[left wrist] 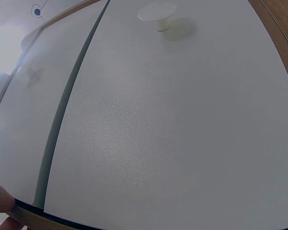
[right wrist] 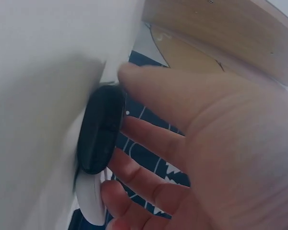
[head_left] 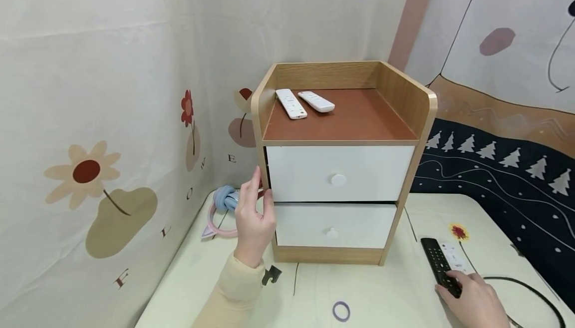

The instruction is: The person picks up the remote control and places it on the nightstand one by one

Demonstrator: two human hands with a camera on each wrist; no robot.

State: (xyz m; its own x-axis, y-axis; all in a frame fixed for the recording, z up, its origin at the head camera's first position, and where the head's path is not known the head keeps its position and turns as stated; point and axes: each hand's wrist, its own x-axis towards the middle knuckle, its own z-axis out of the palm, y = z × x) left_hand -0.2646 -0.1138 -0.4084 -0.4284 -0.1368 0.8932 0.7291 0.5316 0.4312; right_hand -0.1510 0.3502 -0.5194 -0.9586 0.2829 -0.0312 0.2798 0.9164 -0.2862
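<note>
A small wooden cabinet (head_left: pixel 330 254) with two white drawers stands on the table. My left hand (head_left: pixel 255 215) rests against its left side panel, fingers fairly straight and thumb by the front edge. Beside it, the upper drawer (head_left: pixel 305 173) and lower drawer (head_left: pixel 305 223) look nearly flush, with a thin dark gap between them. On the right of the table, my right hand (head_left: pixel 478 300) holds the near end of a black remote control (head_left: pixel 435 255), thumb on one edge and fingers over the other. A white remote control (head_left: pixel 453 257) lies alongside, near the fingertips in the right wrist view.
Two white remotes, one on the left (head_left: pixel 291 104) and one beside it (head_left: pixel 316 102), lie on the cabinet's brown top. A blue-and-pink bundle (head_left: pixel 224 200) sits behind my left hand. A purple ring (head_left: pixel 341 311) lies in front, and a black cable (head_left: pixel 534 288) curves at right.
</note>
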